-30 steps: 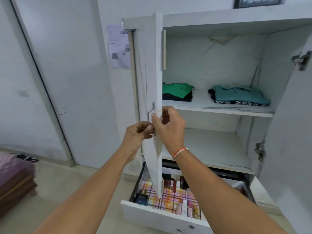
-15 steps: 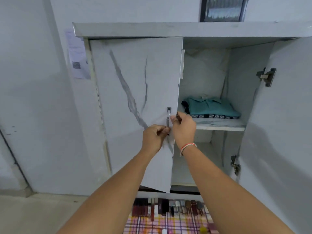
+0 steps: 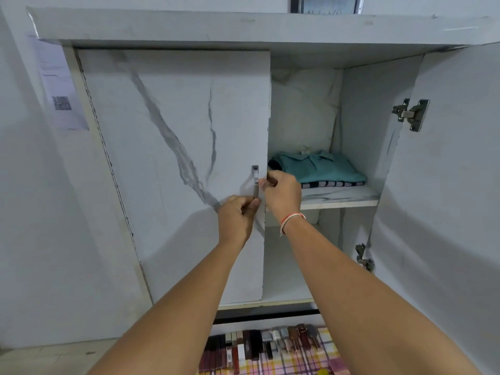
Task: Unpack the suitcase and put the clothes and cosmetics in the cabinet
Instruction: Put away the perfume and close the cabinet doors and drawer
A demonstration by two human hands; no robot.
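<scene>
Left hand (image 3: 238, 217): fingers curled round lower end of small metal bar handle (image 3: 255, 182) on white marble-patterned left cabinet door (image 3: 176, 163).
Right hand (image 3: 282, 194): fingers curled over free right edge of that same door, just right of handle; red-and-white thread band (image 3: 290, 220) on wrist.
Left door: almost flush with cabinet front, covering left half.
Right door (image 3: 460, 185): white, swung wide open at right; two metal hinges (image 3: 411, 113) visible on inner side.
Cabinet (image 3: 243, 25): white, marble-look, right half exposed.
Clothes: folded teal collared shirt (image 3: 319, 166) on top of dark striped folded garment (image 3: 332, 184), on upper white shelf (image 3: 341, 197), far right inside cabinet, just behind right hand.
Lower compartment: below shelf, partly hidden by right forearm.
Cosmetics: row of small tubes and bottles (image 3: 270, 345), red, brown, white, lying on pink-yellow checked cloth (image 3: 284, 365) at near bottom edge, below cabinet.
Wall left: paper sheet with QR code (image 3: 61, 85) stuck beside cabinet.
</scene>
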